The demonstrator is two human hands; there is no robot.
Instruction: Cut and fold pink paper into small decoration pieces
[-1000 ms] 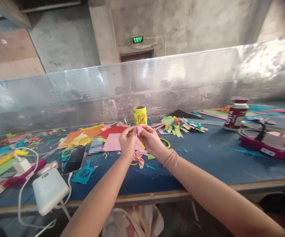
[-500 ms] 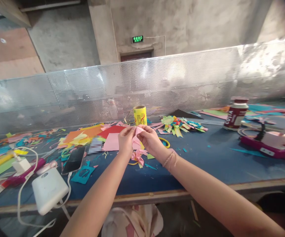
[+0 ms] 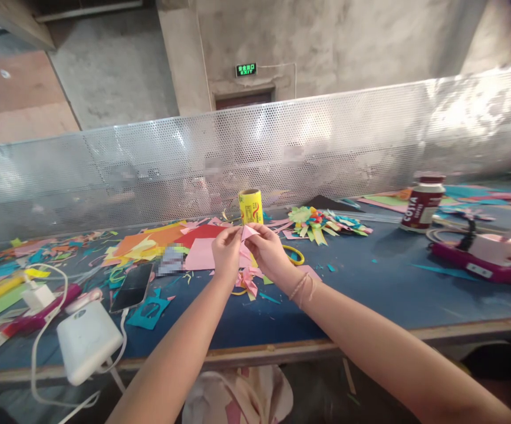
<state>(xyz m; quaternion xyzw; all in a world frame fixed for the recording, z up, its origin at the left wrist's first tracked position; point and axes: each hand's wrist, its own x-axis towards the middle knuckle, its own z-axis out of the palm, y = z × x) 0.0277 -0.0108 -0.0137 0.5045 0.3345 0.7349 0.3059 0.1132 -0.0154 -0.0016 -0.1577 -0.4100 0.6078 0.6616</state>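
Between the fingertips of both hands is a small folded piece of pink paper point(image 3: 248, 232), raised over the middle of the table. My left hand point(image 3: 227, 252) pinches its left side, and my right hand point(image 3: 269, 250) grips its right side. Just below them lies a pink folded paper flower point(image 3: 248, 281). Flat pink paper point(image 3: 198, 254) rests left of my left hand, partly hidden by it. Right behind the fingers stands a yellow printed tube point(image 3: 250, 206), its lower end covered by them. A yellow ring-shaped handle point(image 3: 296, 255) shows beside my right wrist.
Left on the blue table point(image 3: 370, 294) are a phone point(image 3: 134, 287), a white power bank point(image 3: 89, 340) with cables and a cut blue paper point(image 3: 149, 311). Ribbon-like paper flowers point(image 3: 317, 219) lie behind right. A brown bottle point(image 3: 422, 203) and purple power strip point(image 3: 480, 262) stand right. A perforated metal screen point(image 3: 255, 153) runs behind.
The pink paper has turned slightly between the fingers and shows a broader pointed face. Both hands stay in nearly the same place.
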